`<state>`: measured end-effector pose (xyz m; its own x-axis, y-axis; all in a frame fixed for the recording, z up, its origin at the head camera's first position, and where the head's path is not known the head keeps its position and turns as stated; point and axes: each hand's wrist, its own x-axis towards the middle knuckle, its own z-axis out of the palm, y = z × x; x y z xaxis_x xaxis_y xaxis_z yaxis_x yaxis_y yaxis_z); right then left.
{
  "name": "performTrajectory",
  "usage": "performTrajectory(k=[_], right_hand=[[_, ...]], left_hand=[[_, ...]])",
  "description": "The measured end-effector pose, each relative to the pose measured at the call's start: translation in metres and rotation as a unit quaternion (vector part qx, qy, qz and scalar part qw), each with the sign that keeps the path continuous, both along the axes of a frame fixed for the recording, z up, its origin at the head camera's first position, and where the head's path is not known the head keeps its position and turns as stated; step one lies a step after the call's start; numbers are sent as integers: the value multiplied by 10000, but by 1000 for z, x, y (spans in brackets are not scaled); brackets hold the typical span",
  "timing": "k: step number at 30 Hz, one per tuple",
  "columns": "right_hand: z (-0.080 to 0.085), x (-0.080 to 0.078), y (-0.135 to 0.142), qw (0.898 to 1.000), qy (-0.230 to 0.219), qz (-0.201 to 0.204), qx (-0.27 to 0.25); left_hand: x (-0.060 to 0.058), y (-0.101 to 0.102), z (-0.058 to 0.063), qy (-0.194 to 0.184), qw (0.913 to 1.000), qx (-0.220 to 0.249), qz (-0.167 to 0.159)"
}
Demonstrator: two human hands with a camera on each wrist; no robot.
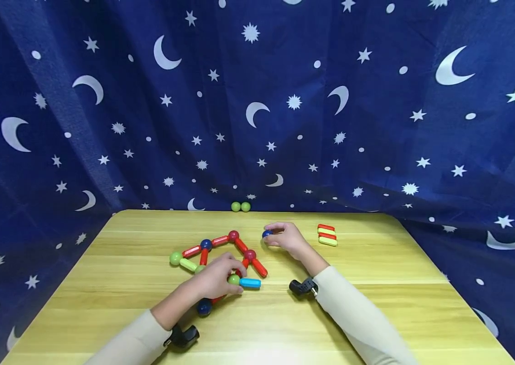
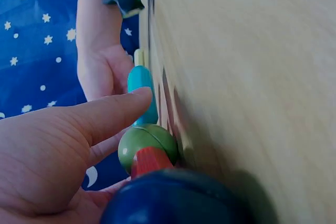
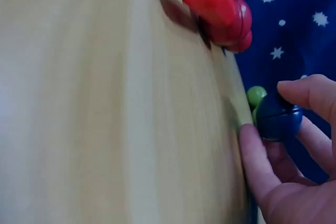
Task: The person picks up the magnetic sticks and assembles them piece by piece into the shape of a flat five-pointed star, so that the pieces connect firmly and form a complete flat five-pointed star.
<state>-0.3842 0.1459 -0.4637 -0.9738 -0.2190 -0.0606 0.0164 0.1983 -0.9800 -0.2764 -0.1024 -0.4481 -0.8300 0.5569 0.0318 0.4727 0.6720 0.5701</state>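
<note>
My left hand curls its thumb and fingers around a green ball of a magnetic ball-and-rod structure. From that ball a light blue rod sticks out to the right; in the left wrist view my thumb overlaps the rod. A red rod joins the same ball to a large dark blue ball. Farther back, my right hand pinches a loose dark blue ball between thumb and fingers, close over the table. Part of the structure is hidden under my left hand.
Red rods, a lime rod and balls, among them a crimson ball, form the linked frame on the wooden table. Several red and lime rods lie stacked side by side at right. Two green balls sit at the back edge.
</note>
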Motion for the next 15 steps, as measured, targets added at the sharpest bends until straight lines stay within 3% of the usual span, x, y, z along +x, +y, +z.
performTrajectory(k=[9,15], right_hand=[[0,44,23,9971,314,246,645],[0,71,30,9971,311,222,662]], left_hand=[[-1,9,-2,96,9998,-79,153],[-1,9,-1,108,9999,28,111]])
